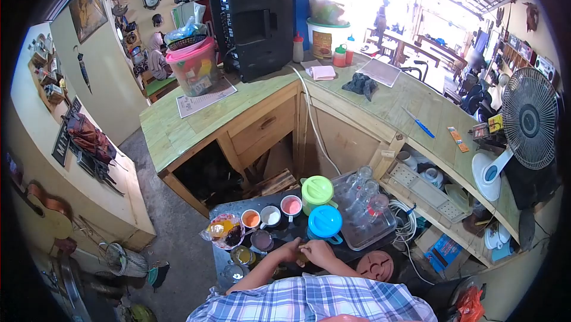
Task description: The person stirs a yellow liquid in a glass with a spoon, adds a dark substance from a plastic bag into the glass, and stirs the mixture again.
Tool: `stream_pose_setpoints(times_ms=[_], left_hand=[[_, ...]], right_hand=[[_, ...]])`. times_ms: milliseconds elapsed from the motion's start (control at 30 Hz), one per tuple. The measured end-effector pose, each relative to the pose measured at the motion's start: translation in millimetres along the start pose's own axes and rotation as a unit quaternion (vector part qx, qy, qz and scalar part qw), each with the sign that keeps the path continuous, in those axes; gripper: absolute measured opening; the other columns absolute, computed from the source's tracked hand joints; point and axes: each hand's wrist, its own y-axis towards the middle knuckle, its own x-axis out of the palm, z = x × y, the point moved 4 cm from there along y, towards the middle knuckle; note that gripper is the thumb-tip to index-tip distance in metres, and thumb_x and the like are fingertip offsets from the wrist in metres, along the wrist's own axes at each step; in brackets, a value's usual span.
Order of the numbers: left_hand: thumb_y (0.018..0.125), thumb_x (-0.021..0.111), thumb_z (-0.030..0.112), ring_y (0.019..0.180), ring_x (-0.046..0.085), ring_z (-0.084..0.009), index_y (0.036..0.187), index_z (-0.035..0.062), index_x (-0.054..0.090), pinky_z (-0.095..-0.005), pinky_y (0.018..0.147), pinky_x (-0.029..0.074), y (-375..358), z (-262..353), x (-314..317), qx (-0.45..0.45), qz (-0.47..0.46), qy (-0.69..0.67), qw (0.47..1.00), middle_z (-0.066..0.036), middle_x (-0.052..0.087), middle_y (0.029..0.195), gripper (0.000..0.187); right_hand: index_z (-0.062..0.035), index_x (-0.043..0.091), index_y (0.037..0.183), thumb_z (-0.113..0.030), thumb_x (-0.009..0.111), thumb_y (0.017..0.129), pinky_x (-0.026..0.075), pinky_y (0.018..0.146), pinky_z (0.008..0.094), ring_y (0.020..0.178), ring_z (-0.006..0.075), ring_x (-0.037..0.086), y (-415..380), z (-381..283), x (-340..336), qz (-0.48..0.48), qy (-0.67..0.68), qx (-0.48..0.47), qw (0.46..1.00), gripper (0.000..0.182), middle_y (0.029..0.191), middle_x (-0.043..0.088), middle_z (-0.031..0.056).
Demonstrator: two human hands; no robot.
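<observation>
My left hand (290, 251) and my right hand (319, 253) meet close to my body, fingers closed around something small and yellowish-brown that I cannot make out. Just beyond them stands a blue-lidded pitcher (325, 222), with a green-lidded pitcher (317, 192) behind it. To the left are cups with orange (251, 219), white (270, 215) and pink (291, 205) contents. A glass with greyish-purple contents (262, 240) and a glass mug with yellow contents (242, 255) sit nearer my left forearm. A plate (239, 237) carries an orange-filled plastic bag and something dark.
A clear tray (369, 234) of glasses lies right of the pitchers, beside a coiled white cable (404, 227). A round brown lid (376, 265) is near my right elbow. The wooden counter (380, 108) holds a black speaker (253, 22), a blue knife (423, 127) and a fan (528, 121).
</observation>
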Motion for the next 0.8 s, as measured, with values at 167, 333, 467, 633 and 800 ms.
stream_pose_setpoints(times_ms=[167,333,467,633,800], left_hand=[[0.051,0.091,0.030,0.115,0.053,-0.0346,0.129,0.0027,0.033,-0.0397,0.096,0.044,-6,5,-5,0.015,0.024,-0.031,0.999,-0.020,0.054,0.122,0.101],[0.050,0.090,0.029,0.115,0.053,-0.0339,0.130,0.0012,0.033,-0.0393,0.095,0.045,-2,-2,-2,-0.006,0.025,-0.015,1.000,-0.021,0.054,0.122,0.102],[0.050,0.091,0.029,0.115,0.053,-0.0344,0.128,0.0007,0.034,-0.0394,0.094,0.045,-8,-3,-1,-0.026,0.046,-0.047,0.997,-0.022,0.054,0.122,0.101],[0.048,0.091,0.029,0.114,0.053,-0.0353,0.127,0.0003,0.034,-0.0399,0.094,0.045,-20,14,-12,-0.005,0.044,-0.065,0.997,-0.022,0.055,0.121,0.101],[0.048,0.092,0.028,0.112,0.054,-0.0348,0.125,0.0016,0.037,-0.0401,0.094,0.046,-25,22,-18,-0.021,0.061,-0.041,0.997,-0.021,0.056,0.119,0.099]], right_hand=[[-0.0047,0.071,0.083,-0.022,0.065,0.080,0.049,0.067,0.0438,0.075,0.0348,0.063,-5,14,5,-0.026,-0.031,0.012,0.999,0.019,0.082,0.065,0.0168],[-0.0053,0.071,0.081,-0.022,0.065,0.081,0.049,0.067,0.0412,0.077,0.0330,0.062,-9,5,7,0.043,0.053,-0.050,0.996,0.018,0.082,0.064,0.0149],[-0.0072,0.071,0.084,-0.021,0.062,0.082,0.050,0.069,0.0413,0.078,0.0327,0.062,-10,9,8,0.023,-0.030,-0.016,0.999,0.017,0.083,0.064,0.0136],[-0.0076,0.071,0.084,-0.023,0.061,0.082,0.050,0.071,0.0425,0.080,0.0324,0.062,-10,6,3,0.084,0.046,-0.017,0.995,0.018,0.084,0.065,0.0138],[-0.0072,0.071,0.084,-0.024,0.063,0.082,0.050,0.071,0.0415,0.082,0.0323,0.062,-13,14,11,-0.002,0.002,0.026,1.000,0.019,0.085,0.065,0.0126]])
